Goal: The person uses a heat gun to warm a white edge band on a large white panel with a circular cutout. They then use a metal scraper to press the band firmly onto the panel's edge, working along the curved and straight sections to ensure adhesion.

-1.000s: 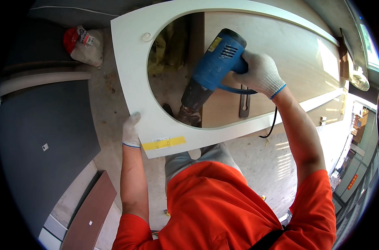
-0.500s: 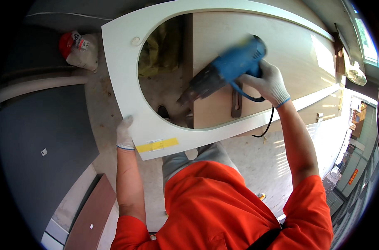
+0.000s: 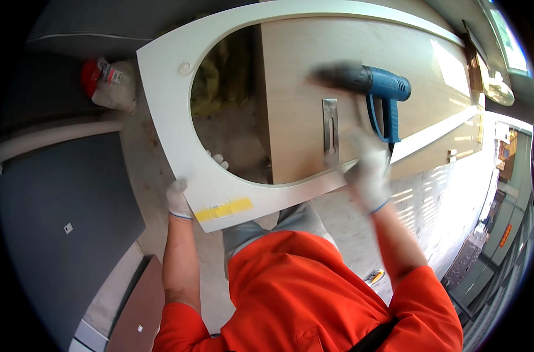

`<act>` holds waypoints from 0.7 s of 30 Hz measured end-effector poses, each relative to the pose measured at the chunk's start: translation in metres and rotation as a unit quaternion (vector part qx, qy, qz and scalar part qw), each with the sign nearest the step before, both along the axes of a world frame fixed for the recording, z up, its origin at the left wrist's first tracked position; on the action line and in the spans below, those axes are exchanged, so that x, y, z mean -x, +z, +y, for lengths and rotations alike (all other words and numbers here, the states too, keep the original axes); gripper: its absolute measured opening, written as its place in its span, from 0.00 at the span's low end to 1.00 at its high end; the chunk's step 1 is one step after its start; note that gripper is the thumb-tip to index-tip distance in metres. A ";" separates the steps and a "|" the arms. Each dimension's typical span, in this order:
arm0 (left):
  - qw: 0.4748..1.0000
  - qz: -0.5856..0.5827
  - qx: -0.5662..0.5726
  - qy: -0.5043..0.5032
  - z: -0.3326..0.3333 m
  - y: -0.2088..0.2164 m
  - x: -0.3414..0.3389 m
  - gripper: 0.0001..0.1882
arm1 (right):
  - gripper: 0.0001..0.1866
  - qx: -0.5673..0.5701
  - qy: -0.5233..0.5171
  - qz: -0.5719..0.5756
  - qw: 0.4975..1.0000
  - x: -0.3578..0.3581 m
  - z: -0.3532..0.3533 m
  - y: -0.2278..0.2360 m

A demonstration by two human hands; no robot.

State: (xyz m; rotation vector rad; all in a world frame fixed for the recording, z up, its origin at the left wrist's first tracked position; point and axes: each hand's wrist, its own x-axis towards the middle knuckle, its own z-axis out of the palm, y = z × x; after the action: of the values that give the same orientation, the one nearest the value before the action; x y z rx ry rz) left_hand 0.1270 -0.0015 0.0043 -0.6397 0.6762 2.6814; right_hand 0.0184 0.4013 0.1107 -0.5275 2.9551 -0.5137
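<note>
A white panel (image 3: 161,111) with a large rounded cut-out lies in front of me. My left hand (image 3: 179,199), in a white knit glove, grips its near left corner beside a strip of yellow tape (image 3: 223,208). Whitish fingertip-like shapes show at the cut-out's lower left edge. A blue heat gun (image 3: 387,85) with a dark nozzle lies on its side on the beige board (image 3: 296,53), nozzle to the left. My right hand (image 3: 369,179), gloved and blurred, is by the panel's near edge, apart from the heat gun. Left of it lies a slotted metal plate (image 3: 330,132), like a plane blade.
A grey panel (image 3: 61,234) and a brown board (image 3: 132,311) stand to my left. A red and white bag (image 3: 111,85) sits at the far left. Yellowish cloth or plastic (image 3: 226,76) shows through the cut-out. A small yellow-and-grey object (image 3: 374,277) is on the floor.
My right hand has let go of the heat gun and drawn back toward me; the gun now lies on the board. The slotted plate shows fully. My left hand stays at the corner.
</note>
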 end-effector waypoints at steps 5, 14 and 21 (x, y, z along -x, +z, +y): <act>0.989 0.070 -0.129 -0.034 0.008 -0.012 0.011 0.53 | 0.62 0.060 -0.001 -0.086 0.994 -0.115 -0.189 -0.004; 0.981 0.073 -0.178 -0.034 0.006 -0.014 0.016 0.51 | 0.62 0.032 -0.095 -0.020 0.995 -0.126 -0.265 -0.024; 0.979 0.085 -0.184 -0.028 0.003 -0.019 0.011 0.50 | 0.64 0.053 -0.088 -0.026 0.994 -0.131 -0.264 -0.027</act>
State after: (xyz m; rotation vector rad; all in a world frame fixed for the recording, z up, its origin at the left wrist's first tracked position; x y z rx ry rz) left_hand 0.1161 0.0015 -0.0146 -0.2932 0.2190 2.7238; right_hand 0.1497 0.1371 0.0835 -0.2598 2.9519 -0.6925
